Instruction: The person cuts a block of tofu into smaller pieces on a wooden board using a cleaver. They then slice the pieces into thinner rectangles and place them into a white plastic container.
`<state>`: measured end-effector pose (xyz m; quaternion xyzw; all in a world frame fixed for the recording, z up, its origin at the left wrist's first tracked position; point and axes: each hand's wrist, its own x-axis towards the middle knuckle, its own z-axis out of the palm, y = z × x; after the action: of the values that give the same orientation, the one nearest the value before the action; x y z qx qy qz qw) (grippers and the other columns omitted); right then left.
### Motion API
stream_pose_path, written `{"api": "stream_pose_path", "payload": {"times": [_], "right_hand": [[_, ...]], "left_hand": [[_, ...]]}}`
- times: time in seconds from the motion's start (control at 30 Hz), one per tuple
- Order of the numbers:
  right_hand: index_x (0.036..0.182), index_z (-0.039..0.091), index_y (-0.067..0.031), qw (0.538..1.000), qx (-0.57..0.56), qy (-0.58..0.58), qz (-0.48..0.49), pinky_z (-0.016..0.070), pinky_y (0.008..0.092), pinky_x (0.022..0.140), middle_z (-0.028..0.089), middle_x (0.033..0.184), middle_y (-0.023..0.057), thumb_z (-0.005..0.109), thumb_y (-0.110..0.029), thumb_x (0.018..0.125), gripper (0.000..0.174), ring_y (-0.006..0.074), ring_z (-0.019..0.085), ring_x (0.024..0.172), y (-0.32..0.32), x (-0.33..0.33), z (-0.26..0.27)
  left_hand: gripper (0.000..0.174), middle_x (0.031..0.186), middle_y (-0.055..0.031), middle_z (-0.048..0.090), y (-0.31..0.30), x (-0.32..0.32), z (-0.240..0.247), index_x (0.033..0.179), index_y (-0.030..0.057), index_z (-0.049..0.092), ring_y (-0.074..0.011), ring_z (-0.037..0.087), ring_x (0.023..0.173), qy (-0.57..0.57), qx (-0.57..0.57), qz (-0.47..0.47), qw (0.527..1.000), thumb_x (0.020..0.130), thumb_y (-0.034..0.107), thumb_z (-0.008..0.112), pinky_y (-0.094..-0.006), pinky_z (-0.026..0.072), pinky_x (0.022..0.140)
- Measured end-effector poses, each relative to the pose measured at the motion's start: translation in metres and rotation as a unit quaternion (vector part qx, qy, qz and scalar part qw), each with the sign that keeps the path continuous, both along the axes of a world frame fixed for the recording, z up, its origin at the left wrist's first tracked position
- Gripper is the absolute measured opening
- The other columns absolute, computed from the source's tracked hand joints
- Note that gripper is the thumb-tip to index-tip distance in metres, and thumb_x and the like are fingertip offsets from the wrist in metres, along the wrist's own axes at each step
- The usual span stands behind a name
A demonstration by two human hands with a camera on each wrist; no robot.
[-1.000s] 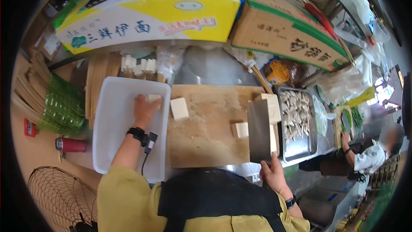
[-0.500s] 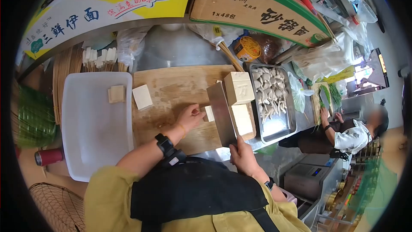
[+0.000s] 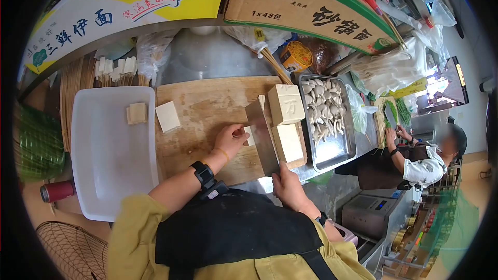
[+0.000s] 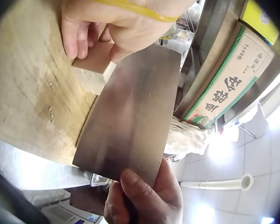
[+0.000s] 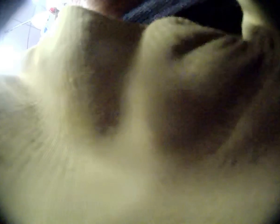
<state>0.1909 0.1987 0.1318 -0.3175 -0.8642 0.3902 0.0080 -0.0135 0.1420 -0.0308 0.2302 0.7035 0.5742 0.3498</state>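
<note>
My left hand (image 3: 227, 141) is on the wooden cutting board (image 3: 199, 98), gripping a small tofu block (image 4: 92, 70) between fingertips and thumb. In the left wrist view the cleaver (image 4: 130, 112) stands right beside this block, its broad blade tilted. My right hand (image 3: 291, 189) holds the cleaver by its handle. Beyond the blade stand a large tofu block (image 3: 287, 105) with a stamped mark and another tofu block (image 3: 288, 142) nearer me. A tofu slab (image 3: 167, 116) lies at the board's left edge. Yellow cloth fills most of the right wrist view, hiding the right hand's work.
Left of the board stands a white plastic bin (image 3: 111, 186) with tofu pieces (image 3: 137, 113) inside. A metal tray (image 3: 332, 162) of mushrooms is to the right. Cartons (image 3: 295, 5) sit on a shelf above. Another person (image 3: 423, 163) works with a knife at far right.
My left hand has come out of the white bin, leaving tofu there, and moved right to the small tofu block. The cleaver has shifted slightly towards that hand. The head view has turned.
</note>
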Motion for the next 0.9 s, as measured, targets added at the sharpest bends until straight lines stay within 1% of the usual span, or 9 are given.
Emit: {"api": "stream_pose_path", "payload": {"times": [0.17,0.37,0.47,0.57,0.67,0.77,0.83,0.87,0.9], "right_hand": [[0.099,0.042,0.0021,0.999,-0.032,-0.014,-0.020,0.0472,0.0342,0.049,0.058,0.062,0.0139,0.052,-0.004,0.092,0.014,0.0220,0.060,0.052,-0.002,-0.004,0.009],[0.103,0.043,0.0021,1.000,-0.008,0.011,-0.008,0.0469,0.0332,0.048,0.058,0.061,0.0126,0.051,-0.005,0.092,0.016,0.0207,0.061,0.052,-0.003,-0.001,0.005],[0.104,0.043,0.0024,1.000,-0.011,-0.015,-0.010,0.0478,0.0365,0.050,0.059,0.062,0.0155,0.052,-0.005,0.091,0.017,0.0262,0.062,0.054,-0.004,-0.002,0.002],[0.110,0.043,0.0038,0.998,-0.029,-0.050,-0.021,0.0466,0.0529,0.069,0.061,0.083,0.0310,0.052,-0.006,0.089,0.025,0.0490,0.059,0.082,-0.008,-0.011,0.018],[0.109,0.043,0.0046,0.997,-0.024,-0.069,-0.023,0.0469,0.0532,0.070,0.060,0.083,0.0315,0.051,-0.006,0.089,0.024,0.0493,0.059,0.082,-0.010,-0.013,0.018],[0.109,0.041,0.0048,0.993,0.102,-0.034,0.038,0.0480,0.0463,0.056,0.059,0.068,0.0253,0.051,-0.005,0.090,0.024,0.0403,0.062,0.061,-0.009,-0.008,-0.010],[0.106,0.041,0.0048,0.996,0.049,-0.069,0.036,0.0475,0.0520,0.062,0.059,0.074,0.0304,0.050,-0.005,0.089,0.022,0.0482,0.059,0.070,-0.005,-0.017,-0.020],[0.104,0.041,0.0048,0.995,0.023,-0.087,0.034,0.0473,0.0548,0.065,0.059,0.077,0.0329,0.049,-0.005,0.088,0.020,0.0521,0.057,0.075,-0.003,-0.020,-0.024],[0.105,0.041,0.0048,0.997,0.000,-0.069,0.030,0.0479,0.0527,0.062,0.060,0.075,0.0310,0.049,-0.005,0.089,0.021,0.0494,0.058,0.071,-0.001,-0.019,-0.029]], "left_hand": [[0.044,0.091,-0.0138,0.066,-0.001,-0.001,0.006,0.112,0.0003,0.064,-0.0232,0.064,0.082,-0.035,0.003,-0.002,0.999,0.079,0.028,0.073,-0.0337,0.0512,0.076],[0.042,0.090,-0.0141,0.066,-0.002,-0.002,0.002,0.109,-0.0009,0.064,-0.0233,0.064,0.082,-0.021,0.016,-0.006,1.000,0.079,0.027,0.073,-0.0338,0.0513,0.075],[0.041,0.090,-0.0146,0.066,-0.001,-0.002,0.002,0.108,-0.0009,0.064,-0.0238,0.065,0.083,-0.009,0.021,-0.001,1.000,0.079,0.027,0.073,-0.0340,0.0514,0.075],[0.041,0.091,-0.0151,0.066,-0.001,-0.001,0.004,0.107,-0.0007,0.064,-0.0245,0.065,0.084,-0.011,0.020,0.003,1.000,0.078,0.027,0.073,-0.0341,0.0514,0.076],[0.041,0.092,-0.0153,0.065,-0.002,0.000,0.007,0.107,-0.0010,0.064,-0.0250,0.064,0.083,-0.009,0.017,0.006,1.000,0.078,0.027,0.074,-0.0344,0.0515,0.076],[0.046,0.090,-0.0150,0.064,-0.003,0.001,0.011,0.108,-0.0023,0.063,-0.0250,0.064,0.082,0.023,0.002,0.011,1.000,0.077,0.029,0.075,-0.0344,0.0517,0.074],[0.050,0.088,-0.0148,0.063,-0.006,0.002,0.018,0.109,-0.0036,0.061,-0.0239,0.063,0.081,0.063,-0.010,0.020,0.998,0.076,0.031,0.076,-0.0336,0.0518,0.073],[0.052,0.088,-0.0145,0.063,-0.009,0.002,0.024,0.108,-0.0043,0.060,-0.0226,0.063,0.081,0.061,-0.019,0.024,0.998,0.076,0.032,0.077,-0.0332,0.0517,0.072],[0.053,0.087,-0.0143,0.062,-0.013,0.000,0.032,0.107,-0.0051,0.059,-0.0213,0.063,0.080,0.060,-0.026,0.030,0.997,0.076,0.034,0.078,-0.0327,0.0516,0.071]]}}
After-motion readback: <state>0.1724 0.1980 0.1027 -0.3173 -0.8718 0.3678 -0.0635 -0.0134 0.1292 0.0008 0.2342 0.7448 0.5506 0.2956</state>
